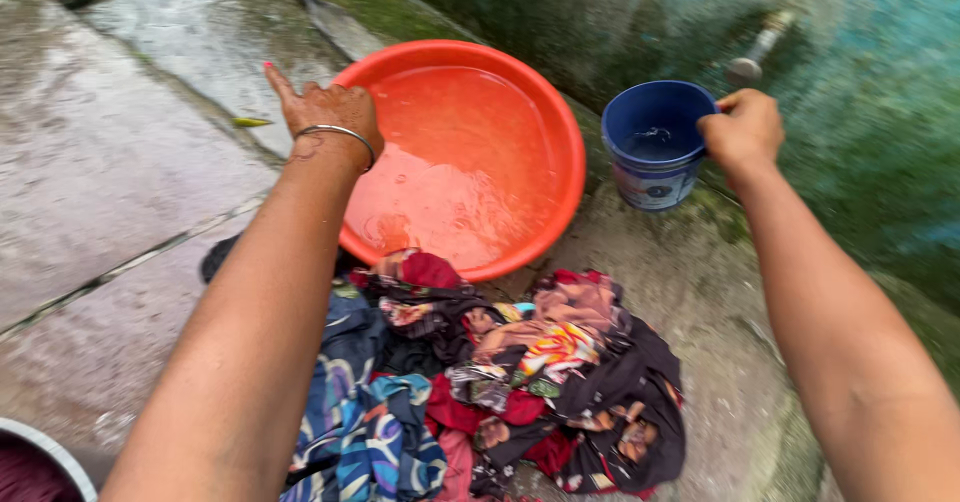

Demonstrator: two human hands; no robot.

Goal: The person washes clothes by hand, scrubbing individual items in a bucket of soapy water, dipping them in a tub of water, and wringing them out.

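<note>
Orange basin [560,132] of water is steadied at its rim by the left hand [330,112], fingers closed, while the right hand [742,130] clamps the blue bucket [650,177] rim, clothes [480,382] heaped on the floor [110,182].

- Your left hand [330,112] grips the near-left rim of the orange basin [560,142], which holds water.
- Your right hand [742,130] clasps the rim of the blue bucket [655,177], just beside the basin.
- The bucket stands under a metal tap [757,50] on the green wall [880,112].
- A heap of colourful clothes [500,382] lies on the wet concrete floor [100,162], touching the basin's near edge.
</note>
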